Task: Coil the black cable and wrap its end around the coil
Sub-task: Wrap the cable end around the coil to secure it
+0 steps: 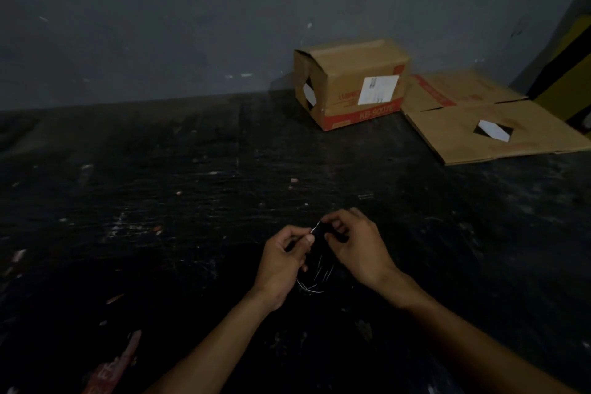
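Observation:
The black cable (pixel 315 278) hangs as a small coil of several loops between my two hands, its strands catching faint light against the dark surface. My left hand (pixel 283 261) pinches the top of the coil between thumb and fingers. My right hand (pixel 355 243) is closed on the cable just to the right, fingertips almost touching the left thumb. A short bright stretch of cable (pixel 315 227) shows between both hands. The coil's lower loops dangle below my left hand. The cable's free end is hidden by my fingers.
A dark, scuffed work surface (pixel 192 201) spreads all around. A closed cardboard box (pixel 351 83) stands against the grey wall at the back right, with flattened cardboard (pixel 479 125) lying beside it. A reddish object (pixel 112 368) lies at the lower left.

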Tool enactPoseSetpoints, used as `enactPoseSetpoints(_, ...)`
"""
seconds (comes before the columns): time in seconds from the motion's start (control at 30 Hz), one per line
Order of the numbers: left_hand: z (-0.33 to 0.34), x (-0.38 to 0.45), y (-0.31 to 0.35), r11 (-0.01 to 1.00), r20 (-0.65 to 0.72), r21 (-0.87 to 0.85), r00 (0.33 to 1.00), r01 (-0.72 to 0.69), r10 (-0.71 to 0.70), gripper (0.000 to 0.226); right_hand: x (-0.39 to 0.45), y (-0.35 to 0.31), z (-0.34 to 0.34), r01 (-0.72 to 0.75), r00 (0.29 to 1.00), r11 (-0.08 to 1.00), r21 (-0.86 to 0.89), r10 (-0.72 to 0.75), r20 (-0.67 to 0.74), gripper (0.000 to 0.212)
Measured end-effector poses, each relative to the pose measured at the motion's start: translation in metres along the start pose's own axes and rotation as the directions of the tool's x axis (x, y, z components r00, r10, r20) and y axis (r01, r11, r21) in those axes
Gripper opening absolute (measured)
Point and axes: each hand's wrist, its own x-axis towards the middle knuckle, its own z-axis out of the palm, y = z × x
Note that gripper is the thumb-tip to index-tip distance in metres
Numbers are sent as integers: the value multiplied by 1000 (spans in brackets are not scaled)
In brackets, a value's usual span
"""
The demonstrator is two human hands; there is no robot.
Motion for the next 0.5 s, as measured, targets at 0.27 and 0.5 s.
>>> enactPoseSetpoints(0.27, 6, -2, 4, 999, -20, 34, 1000, 13, -12, 16, -1, -4, 3, -5, 998, 1000, -3, 4, -60, 14)
enactPoseSetpoints(0.5, 10, 3, 7, 1000, -47, 20, 999, 15, -14, 20, -1, 2, -1, -53, 997, 996, 73, 57, -49, 7)
